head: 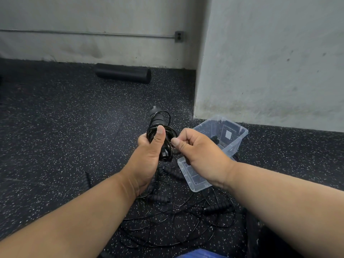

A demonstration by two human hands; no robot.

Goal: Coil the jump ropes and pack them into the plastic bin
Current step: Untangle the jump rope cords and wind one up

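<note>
My left hand (149,155) grips the black handles of a jump rope (156,118), thumb pressed on the thin black cord wound around them. My right hand (193,151) pinches that cord just right of the handles. The clear plastic bin (236,138) sits on the floor behind my right hand, with a dark handle showing inside it. Loose black jump ropes (167,216) lie tangled on the floor below my hands, several foam handles among them, one handle (216,208) at the right.
A black foam roller (123,73) lies by the far wall. A grey wall corner (197,90) juts out right of centre, just behind the bin. The floor is dark speckled rubber. A blue item (202,254) shows at the bottom edge.
</note>
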